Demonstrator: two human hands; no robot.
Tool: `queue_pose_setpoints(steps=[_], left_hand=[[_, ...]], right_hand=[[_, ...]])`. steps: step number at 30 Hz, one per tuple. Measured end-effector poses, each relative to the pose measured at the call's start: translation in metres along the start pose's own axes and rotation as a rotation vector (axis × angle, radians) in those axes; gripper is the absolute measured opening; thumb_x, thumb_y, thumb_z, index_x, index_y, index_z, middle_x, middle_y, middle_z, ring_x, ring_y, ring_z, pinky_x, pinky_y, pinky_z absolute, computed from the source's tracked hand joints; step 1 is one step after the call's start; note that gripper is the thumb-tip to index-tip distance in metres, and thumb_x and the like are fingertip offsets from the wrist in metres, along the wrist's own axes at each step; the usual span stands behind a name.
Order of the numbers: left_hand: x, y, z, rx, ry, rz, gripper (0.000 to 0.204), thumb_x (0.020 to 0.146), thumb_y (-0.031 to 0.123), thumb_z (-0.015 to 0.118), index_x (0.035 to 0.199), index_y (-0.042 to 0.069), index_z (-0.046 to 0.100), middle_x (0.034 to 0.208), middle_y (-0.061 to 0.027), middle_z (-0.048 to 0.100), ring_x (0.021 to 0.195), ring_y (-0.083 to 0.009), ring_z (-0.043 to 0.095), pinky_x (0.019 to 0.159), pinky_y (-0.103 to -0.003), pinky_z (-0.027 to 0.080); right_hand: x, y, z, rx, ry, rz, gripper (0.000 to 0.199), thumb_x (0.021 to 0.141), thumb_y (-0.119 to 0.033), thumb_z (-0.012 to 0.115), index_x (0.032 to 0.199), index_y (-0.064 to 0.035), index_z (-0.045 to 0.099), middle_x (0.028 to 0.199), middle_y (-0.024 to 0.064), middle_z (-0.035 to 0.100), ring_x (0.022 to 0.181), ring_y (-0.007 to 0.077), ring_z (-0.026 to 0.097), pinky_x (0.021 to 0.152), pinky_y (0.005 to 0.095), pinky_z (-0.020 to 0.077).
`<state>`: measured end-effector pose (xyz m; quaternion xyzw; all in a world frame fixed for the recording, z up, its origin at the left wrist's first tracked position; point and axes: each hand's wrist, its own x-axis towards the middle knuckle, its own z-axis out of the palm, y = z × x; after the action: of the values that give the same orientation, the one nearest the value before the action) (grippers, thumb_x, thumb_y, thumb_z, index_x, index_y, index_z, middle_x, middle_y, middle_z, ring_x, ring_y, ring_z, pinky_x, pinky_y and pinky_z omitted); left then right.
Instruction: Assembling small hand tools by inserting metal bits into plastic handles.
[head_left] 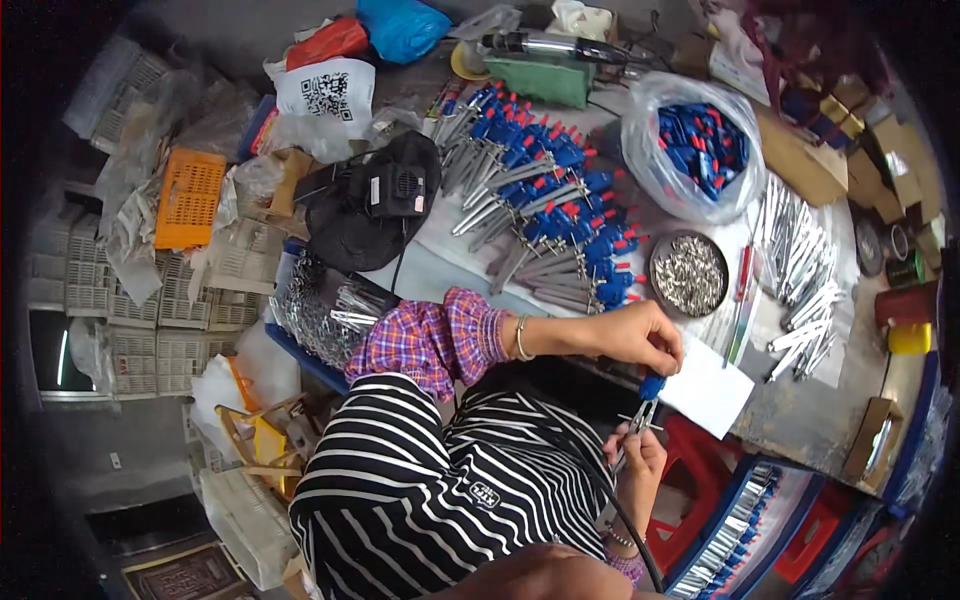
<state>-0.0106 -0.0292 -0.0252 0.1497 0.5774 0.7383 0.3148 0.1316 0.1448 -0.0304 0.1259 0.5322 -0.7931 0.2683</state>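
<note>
The left hand (630, 332) has its thumb and fingers drawn together on the blue end of a blue-handled metal tool (648, 392), while the right hand (640, 458), just below, closes its fingers around the tool's silver lower part; its exact kind I cannot tell. The tool is held off the worktop, beside a white sheet (712, 390) at the near edge. Beyond the sheet sits a round bowl (654, 272) filled with small metal parts, with silver metal bars (800, 285) heaped to its right. A clear plastic bag (645, 178) of blue and red pieces stands behind the bowl, and to its left a large pile of blue-and-silver tools (540, 195) with red tips lies beside a black cap (345, 235). Lower right, a blue tray (688, 535) holds a row of similar tools, next to a red plastic stool (690, 455).
</note>
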Motion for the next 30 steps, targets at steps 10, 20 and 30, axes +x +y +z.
queue_pose_setpoints(steps=[10, 20, 30], left_hand=[[-0.028, 0.004, -0.032, -0.061, 0.024, 0.007, 0.014, 0.082, 0.010, 0.066, 0.090, -0.002, 0.065, 0.074, -0.0033, 0.065, 0.064, -0.0077, 0.059, 0.055, -0.022, 0.049], [-0.031, -0.001, -0.039, -0.108, 0.079, 0.020, 0.013, 0.083, 0.010, 0.066, 0.088, -0.001, 0.066, 0.076, -0.0034, 0.065, 0.065, -0.0074, 0.059, 0.053, -0.022, 0.049], [-0.023, 0.018, -0.026, 0.071, 0.128, -0.179, 0.013, 0.085, 0.008, 0.062, 0.093, -0.002, 0.063, 0.080, -0.0072, 0.066, 0.071, -0.0109, 0.062, 0.057, -0.022, 0.050]], right_hand=[[0.015, -0.009, 0.034, -0.059, -0.036, 0.023, 0.021, 0.095, -0.015, 0.047, 0.097, 0.0038, 0.056, 0.066, 0.0038, 0.053, 0.054, 0.0065, 0.039, 0.050, 0.0194, 0.0299], [0.015, -0.008, 0.042, -0.094, 0.008, 0.078, 0.021, 0.092, -0.016, 0.052, 0.093, 0.0039, 0.056, 0.066, 0.0034, 0.052, 0.052, 0.0069, 0.038, 0.048, 0.0193, 0.0274], [0.015, -0.014, 0.031, -0.027, -0.066, 0.166, 0.017, 0.093, -0.012, 0.047, 0.096, 0.0027, 0.056, 0.068, 0.0012, 0.053, 0.052, 0.0032, 0.037, 0.046, 0.0168, 0.0267]])
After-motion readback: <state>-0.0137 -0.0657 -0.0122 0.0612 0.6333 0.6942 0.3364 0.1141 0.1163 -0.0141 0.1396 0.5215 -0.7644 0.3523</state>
